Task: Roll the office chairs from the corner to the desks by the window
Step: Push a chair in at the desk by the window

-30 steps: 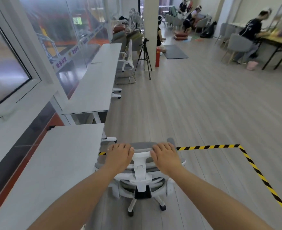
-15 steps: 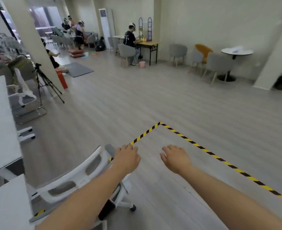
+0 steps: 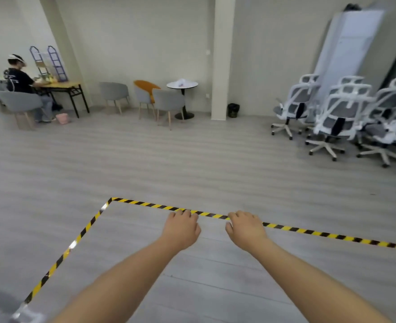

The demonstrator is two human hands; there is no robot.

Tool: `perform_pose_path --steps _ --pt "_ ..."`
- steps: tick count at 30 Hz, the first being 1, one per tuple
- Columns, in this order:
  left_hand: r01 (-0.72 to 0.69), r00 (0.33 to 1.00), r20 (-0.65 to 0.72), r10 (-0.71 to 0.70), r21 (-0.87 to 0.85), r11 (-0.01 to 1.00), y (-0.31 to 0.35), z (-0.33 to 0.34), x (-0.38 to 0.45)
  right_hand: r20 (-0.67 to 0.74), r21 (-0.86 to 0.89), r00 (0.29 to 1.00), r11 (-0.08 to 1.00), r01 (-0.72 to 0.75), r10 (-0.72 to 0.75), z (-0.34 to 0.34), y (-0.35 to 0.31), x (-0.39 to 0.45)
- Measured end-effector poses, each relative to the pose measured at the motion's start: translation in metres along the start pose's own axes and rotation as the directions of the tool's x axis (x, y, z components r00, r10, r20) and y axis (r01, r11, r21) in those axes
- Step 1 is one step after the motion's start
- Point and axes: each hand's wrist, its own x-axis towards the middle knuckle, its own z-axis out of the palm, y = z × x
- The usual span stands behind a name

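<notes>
Left hand and right hand are extended side by side, palms down, fingers loosely curled, holding nothing. Chairs stand clustered at 2 o'clock, well apart. Striped tape crosses the floor.

Head-height view, angled down across floor toward far wall

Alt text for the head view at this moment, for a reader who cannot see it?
Two empty hands, left hand and right hand, reach forward over striped floor tape. White office chairs stand clustered in the far right corner.
</notes>
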Motion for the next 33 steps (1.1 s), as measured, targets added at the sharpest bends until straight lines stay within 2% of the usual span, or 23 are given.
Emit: perform_pose_path --steps 6,11,21,25,33 --pt "-0.123 0.992 -0.020 0.122 -0.082 0.989 0.171 -0.029 0.101 -0.014 0.023 0.989 0.989 -0.146 0.147 -0.022 0.189 -0.007" --pt "-0.268 0.963 -0.037 0.265 -0.115 0.957 0.277 -0.048 0.177 -0.060 0.047 0.970 0.972 -0.232 0.235 -0.027 0.313 -0.007" --pt "-0.495 0.869 -0.073 0.490 -0.110 0.862 0.445 -0.059 0.374 -0.093 0.068 0.906 0.910 -0.408 0.413 -0.029 0.525 0.059" --pt "-0.553 0.832 -0.054 0.552 -0.154 0.819 0.505 -0.078 0.467 -0.093 0.096 0.878 0.882 -0.461 0.469 -0.048 0.610 0.101" --pt "-0.646 0.763 -0.063 0.643 -0.110 0.755 0.620 -0.107 0.635 -0.078 0.143 0.814 0.815 -0.562 0.575 -0.066 0.771 0.178"
